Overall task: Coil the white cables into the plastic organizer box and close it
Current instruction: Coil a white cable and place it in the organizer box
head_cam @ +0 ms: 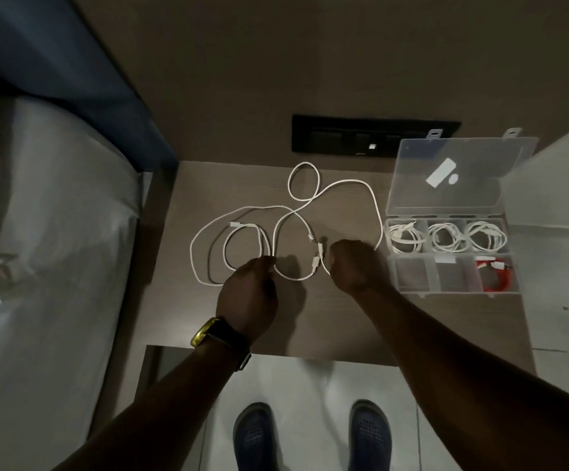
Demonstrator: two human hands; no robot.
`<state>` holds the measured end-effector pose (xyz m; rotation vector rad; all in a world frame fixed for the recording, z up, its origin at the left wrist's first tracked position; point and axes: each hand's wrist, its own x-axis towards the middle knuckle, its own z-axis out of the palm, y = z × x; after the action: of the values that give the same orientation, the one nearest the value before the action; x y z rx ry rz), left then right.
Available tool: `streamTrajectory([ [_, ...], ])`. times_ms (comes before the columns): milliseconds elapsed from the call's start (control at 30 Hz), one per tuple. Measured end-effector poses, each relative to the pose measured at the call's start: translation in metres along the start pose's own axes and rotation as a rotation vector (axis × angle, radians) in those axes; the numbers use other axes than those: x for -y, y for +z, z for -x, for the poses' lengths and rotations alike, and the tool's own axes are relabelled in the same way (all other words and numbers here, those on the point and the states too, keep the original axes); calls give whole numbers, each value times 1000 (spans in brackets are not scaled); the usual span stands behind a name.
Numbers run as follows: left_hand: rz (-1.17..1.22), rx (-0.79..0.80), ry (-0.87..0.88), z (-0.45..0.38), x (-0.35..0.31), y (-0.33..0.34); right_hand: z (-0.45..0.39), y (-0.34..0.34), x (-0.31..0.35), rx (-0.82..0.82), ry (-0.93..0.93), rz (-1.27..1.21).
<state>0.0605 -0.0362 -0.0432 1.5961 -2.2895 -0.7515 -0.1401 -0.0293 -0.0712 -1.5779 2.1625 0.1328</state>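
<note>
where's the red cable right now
In the head view the red cable lies coiled in the near right compartment of the open plastic organizer box, at the table's right side, just below the rightmost coiled white cable.

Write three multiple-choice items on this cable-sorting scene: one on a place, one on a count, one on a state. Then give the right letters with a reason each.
1. Where does the red cable lie in the organizer box?
A. far row, left compartment
B. near row, right compartment
C. on the table outside the box

2. How many compartments hold a coiled white cable?
A. one
B. three
C. five

3. What state is the lid in?
A. open, tilted back
B. shut and latched
C. taken off, lying on the floor

Answers:
1 B: the red coil fills the near right compartment.
2 B: the far row holds the left coil, middle coil and right coil, while the other two near compartments hold no cable.
3 A: the clear lid stands up behind the compartments, while the left hand and right hand grip the loose white cable on the table.
</note>
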Motion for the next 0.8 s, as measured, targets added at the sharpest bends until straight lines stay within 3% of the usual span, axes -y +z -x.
streamTrajectory([
  [167,52,-30,52,-14,-19,-8,14,-9,-14,-16,-175,159],
  [300,53,5,88,-27,-35,-11,22,-5,-27,128,-382,408],
  [433,0,147,178,-32,-45,-7,28,-31,-30,98,-498,332],
  [567,34,346,301,-33,-62,-7,39,-84,-21,-63,-656,5],
  [633,210,321,213,-36,-75,-18,40,-117,-23,-71,-661,-110],
  [800,1101,344,-188,-46,-120,-68,31,-175,-30,-187,-501,-653],
])
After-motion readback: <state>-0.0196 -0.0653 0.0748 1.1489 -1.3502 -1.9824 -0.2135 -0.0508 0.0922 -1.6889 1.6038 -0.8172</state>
